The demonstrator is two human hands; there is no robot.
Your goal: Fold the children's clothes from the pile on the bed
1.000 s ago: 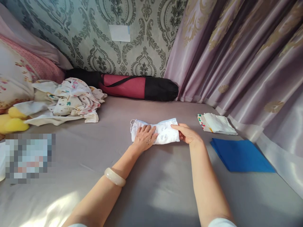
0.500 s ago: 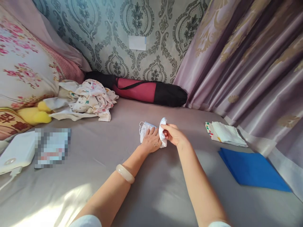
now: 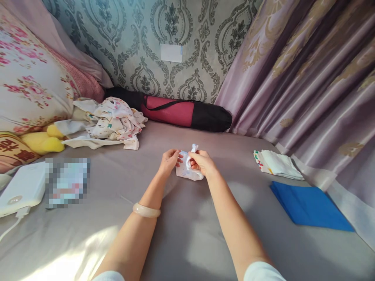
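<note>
Our left hand [image 3: 170, 160] touches the white cloth's [image 3: 187, 173] nine o'clock edge; we cannot tell its grip. The cloth lies on the grey sheet [image 3: 117, 179] at our twelve; at its three, our right hand [image 3: 202, 161] pinches a raised part. We seem mid-fold; the next move calls for even edges.
</note>
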